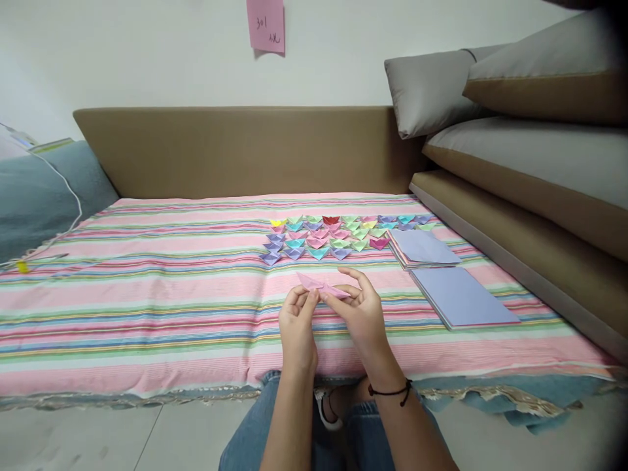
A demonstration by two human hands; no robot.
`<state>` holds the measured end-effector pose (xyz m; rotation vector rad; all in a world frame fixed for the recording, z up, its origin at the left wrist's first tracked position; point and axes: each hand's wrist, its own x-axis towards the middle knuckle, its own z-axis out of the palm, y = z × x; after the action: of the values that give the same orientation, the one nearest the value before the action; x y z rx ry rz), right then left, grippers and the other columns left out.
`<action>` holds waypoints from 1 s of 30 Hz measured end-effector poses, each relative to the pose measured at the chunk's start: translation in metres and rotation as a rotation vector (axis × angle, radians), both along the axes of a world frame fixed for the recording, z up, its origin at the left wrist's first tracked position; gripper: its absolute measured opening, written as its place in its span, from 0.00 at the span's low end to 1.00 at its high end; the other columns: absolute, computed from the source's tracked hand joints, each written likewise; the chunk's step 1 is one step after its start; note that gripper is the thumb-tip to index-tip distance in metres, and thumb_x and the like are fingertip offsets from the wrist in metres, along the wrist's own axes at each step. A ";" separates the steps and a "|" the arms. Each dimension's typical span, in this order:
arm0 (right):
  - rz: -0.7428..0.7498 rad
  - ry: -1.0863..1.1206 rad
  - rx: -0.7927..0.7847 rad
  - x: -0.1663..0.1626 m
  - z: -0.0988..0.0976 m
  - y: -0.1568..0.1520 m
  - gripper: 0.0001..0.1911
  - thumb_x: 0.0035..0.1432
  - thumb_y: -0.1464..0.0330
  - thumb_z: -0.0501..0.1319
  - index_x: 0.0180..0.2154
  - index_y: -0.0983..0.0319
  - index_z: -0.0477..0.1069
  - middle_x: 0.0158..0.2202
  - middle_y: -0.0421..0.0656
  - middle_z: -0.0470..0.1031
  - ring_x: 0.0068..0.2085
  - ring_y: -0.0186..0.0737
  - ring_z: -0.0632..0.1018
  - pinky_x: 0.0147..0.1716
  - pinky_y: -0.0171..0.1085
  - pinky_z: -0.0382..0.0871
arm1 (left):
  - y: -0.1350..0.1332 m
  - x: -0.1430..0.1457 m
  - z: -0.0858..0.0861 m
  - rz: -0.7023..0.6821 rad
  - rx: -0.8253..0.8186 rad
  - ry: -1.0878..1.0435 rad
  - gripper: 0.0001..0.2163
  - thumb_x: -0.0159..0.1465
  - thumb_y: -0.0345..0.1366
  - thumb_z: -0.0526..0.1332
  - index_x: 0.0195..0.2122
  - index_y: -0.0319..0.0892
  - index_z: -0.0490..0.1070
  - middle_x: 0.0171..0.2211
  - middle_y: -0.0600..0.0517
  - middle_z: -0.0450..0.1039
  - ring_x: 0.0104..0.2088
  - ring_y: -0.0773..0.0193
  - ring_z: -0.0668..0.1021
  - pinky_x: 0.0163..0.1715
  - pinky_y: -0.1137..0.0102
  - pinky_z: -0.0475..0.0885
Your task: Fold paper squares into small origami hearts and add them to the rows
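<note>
The left hand [298,319] and right hand [365,315] are pinching a folded pink paper [319,285], seemingly to keep its creases tight.

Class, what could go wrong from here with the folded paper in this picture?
The pink folded-paper piece, pinched by the left hand and right hand, could tear if pulled hard.
The small multicoloured folded-paper boats sit in close rows on the pink striped cloth; tugging it might disarrange them.
</note>
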<state>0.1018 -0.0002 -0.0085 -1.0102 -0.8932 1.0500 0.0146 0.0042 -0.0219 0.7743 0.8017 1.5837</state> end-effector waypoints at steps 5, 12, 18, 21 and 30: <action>-0.018 0.033 -0.007 0.004 0.004 -0.003 0.33 0.38 0.68 0.70 0.47 0.60 0.60 0.26 0.40 0.78 0.28 0.41 0.80 0.30 0.37 0.74 | -0.002 -0.001 0.004 -0.011 0.007 -0.001 0.10 0.53 0.34 0.65 0.35 0.41 0.67 0.29 0.54 0.74 0.32 0.68 0.76 0.38 0.72 0.69; 0.033 0.040 -0.018 0.008 0.006 -0.003 0.36 0.38 0.70 0.71 0.48 0.60 0.58 0.21 0.35 0.76 0.25 0.37 0.79 0.27 0.33 0.73 | -0.002 -0.015 0.008 -0.027 0.044 0.169 0.19 0.49 0.32 0.68 0.40 0.43 0.63 0.24 0.57 0.73 0.27 0.70 0.75 0.32 0.75 0.68; 0.122 0.019 -0.016 0.008 0.004 -0.005 0.41 0.39 0.69 0.71 0.53 0.59 0.53 0.24 0.37 0.78 0.27 0.38 0.79 0.30 0.35 0.73 | -0.002 -0.020 0.008 0.066 0.012 0.185 0.19 0.47 0.32 0.70 0.37 0.42 0.63 0.16 0.63 0.65 0.20 0.73 0.70 0.27 0.77 0.65; 0.133 0.003 -0.016 0.008 0.003 -0.005 0.41 0.39 0.69 0.71 0.53 0.59 0.53 0.24 0.37 0.78 0.27 0.38 0.79 0.29 0.34 0.73 | -0.002 -0.020 0.008 0.045 0.004 0.181 0.20 0.45 0.32 0.71 0.36 0.42 0.63 0.16 0.62 0.66 0.19 0.74 0.70 0.26 0.78 0.64; 0.153 0.018 0.006 0.011 0.004 -0.003 0.36 0.41 0.69 0.70 0.49 0.59 0.54 0.18 0.34 0.76 0.25 0.37 0.79 0.28 0.32 0.72 | -0.001 -0.020 0.006 0.083 -0.006 0.160 0.21 0.47 0.32 0.70 0.38 0.43 0.62 0.16 0.62 0.67 0.22 0.72 0.73 0.30 0.77 0.67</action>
<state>0.1131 -0.0035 -0.0041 -0.9373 -0.9705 1.1822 -0.0057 0.0029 -0.0162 0.8820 0.9645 1.6066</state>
